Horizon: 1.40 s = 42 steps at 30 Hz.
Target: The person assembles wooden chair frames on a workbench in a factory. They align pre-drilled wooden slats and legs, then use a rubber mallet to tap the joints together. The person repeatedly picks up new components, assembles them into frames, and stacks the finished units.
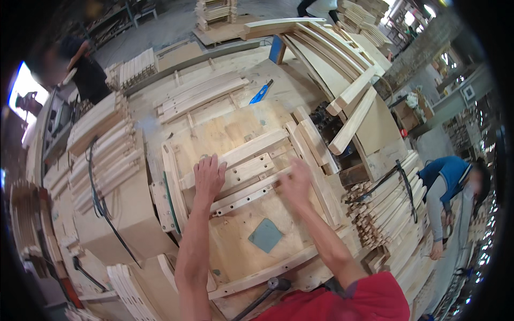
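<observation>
On a plywood work board, pale wooden slats lie loosely in a frame shape. My left hand rests on the left part of a long slat, fingers stretched over it. Just below that slat is a shorter block with drilled holes. Nearer me runs a narrow rail with a row of holes. Around the right end of this rail is my right hand, smeared by motion; whether it grips anything is unclear. A curved side piece stands to its right, and another upright piece is at the left.
A hammer lies at the near edge, and a grey-green square lies on the board. Beyond are a blue-handled tool and joined slats. Strapped wood stacks flank the left. One co-worker bends at the right.
</observation>
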Each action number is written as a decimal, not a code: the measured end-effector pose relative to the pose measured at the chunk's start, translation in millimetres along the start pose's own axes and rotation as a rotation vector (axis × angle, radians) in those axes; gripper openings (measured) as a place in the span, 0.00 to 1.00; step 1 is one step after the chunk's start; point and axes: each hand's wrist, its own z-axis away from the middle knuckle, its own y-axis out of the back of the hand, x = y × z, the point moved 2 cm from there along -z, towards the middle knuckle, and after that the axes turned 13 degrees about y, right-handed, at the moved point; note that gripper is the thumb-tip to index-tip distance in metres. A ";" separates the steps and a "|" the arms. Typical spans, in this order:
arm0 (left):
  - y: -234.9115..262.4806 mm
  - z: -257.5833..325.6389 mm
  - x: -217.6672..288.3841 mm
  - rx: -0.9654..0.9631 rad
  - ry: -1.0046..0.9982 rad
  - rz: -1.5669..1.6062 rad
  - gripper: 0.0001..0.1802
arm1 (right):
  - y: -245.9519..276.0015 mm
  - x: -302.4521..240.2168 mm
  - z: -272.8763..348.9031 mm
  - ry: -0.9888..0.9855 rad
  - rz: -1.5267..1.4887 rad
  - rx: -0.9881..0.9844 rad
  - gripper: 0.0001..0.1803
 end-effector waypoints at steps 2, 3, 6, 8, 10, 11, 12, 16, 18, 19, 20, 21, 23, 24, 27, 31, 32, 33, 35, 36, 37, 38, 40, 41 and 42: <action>-8.4 0.5 8.2 0.078 -0.032 0.000 0.24 | 73.2 29.7 62.5 -0.195 0.427 -0.113 0.38; -16.5 -1.6 22.6 0.110 -0.061 0.028 0.24 | 102.2 52.0 91.5 -0.281 0.502 -0.178 0.34; -19.2 -1.9 24.5 0.039 -0.012 0.070 0.19 | 142.4 77.0 103.4 -0.401 0.426 -0.335 0.31; -14.8 -2.1 10.0 0.007 0.016 0.016 0.18 | 140.1 71.8 97.7 -0.370 0.244 -0.355 0.28; -9.6 -2.2 4.1 0.026 0.021 0.003 0.17 | 143.1 73.4 106.1 -0.314 0.182 -0.345 0.27; -8.5 -1.9 7.0 0.032 0.020 0.029 0.17 | 138.4 74.2 115.1 -0.294 0.196 -0.306 0.27; -7.1 -1.7 6.0 0.035 0.017 0.061 0.17 | 135.0 74.4 122.7 -0.278 0.215 -0.267 0.27; -12.2 0.6 16.0 -0.055 0.028 -0.036 0.17 | 132.5 69.6 134.2 -0.284 0.151 -0.237 0.28; -15.6 -1.0 8.5 -0.019 -0.023 -0.151 0.16 | 131.2 68.5 130.4 -0.255 0.166 -0.236 0.28; -18.6 -1.6 8.5 -0.001 -0.006 -0.095 0.16 | 131.2 72.9 133.1 -0.289 0.191 -0.255 0.29; -21.6 -0.7 8.1 0.015 0.014 -0.038 0.16 | 133.3 76.4 133.9 -0.325 0.215 -0.273 0.30; -22.6 0.9 7.4 0.036 0.009 -0.014 0.16 | 133.0 75.5 133.4 -0.319 0.198 -0.249 0.31; -20.9 0.4 10.7 0.047 0.008 0.005 0.16 | 132.5 73.6 132.6 -0.335 0.169 -0.230 0.33; -20.6 -0.1 13.2 0.037 0.010 0.008 0.16 | 133.7 73.8 131.2 -0.356 0.165 -0.234 0.33; -17.8 1.3 19.3 0.027 0.007 0.023 0.15 | 136.9 74.8 134.5 -0.374 0.164 -0.240 0.33; -14.0 0.0 15.0 0.073 -0.007 0.015 0.14 | 133.8 72.8 132.7 -0.342 0.161 -0.243 0.33; -13.8 0.3 13.4 0.095 -0.016 0.007 0.14 | 133.1 72.2 131.8 -0.323 0.159 -0.236 0.33; -14.2 1.7 12.2 0.087 -0.011 0.000 0.14 | 133.2 71.4 132.3 -0.324 0.157 -0.238 0.33; -13.7 0.9 12.2 0.073 -0.010 -0.014 0.14 | 132.2 69.1 132.3 -0.329 0.151 -0.235 0.33; -13.2 0.3 11.4 0.041 0.007 -0.030 0.15 | 129.7 67.8 132.5 -0.329 0.147 -0.236 0.34; -13.7 -1.2 12.2 0.012 0.024 -0.040 0.15 | 129.8 68.1 131.9 -0.326 0.150 -0.235 0.34; -14.5 -1.9 13.8 -0.018 0.040 -0.050 0.16 | 130.7 68.5 131.7 -0.323 0.152 -0.233 0.34; -22.1 1.0 34.3 0.001 0.036 -0.069 0.21 | 132.6 67.9 130.6 -0.316 0.137 -0.233 0.34; -29.4 4.6 51.5 0.006 0.035 -0.074 0.23 | 135.1 67.7 131.0 -0.315 0.134 -0.237 0.34; -36.8 7.1 75.7 -0.029 -0.080 0.033 0.25 | 135.5 68.0 129.2 -0.314 0.125 -0.233 0.34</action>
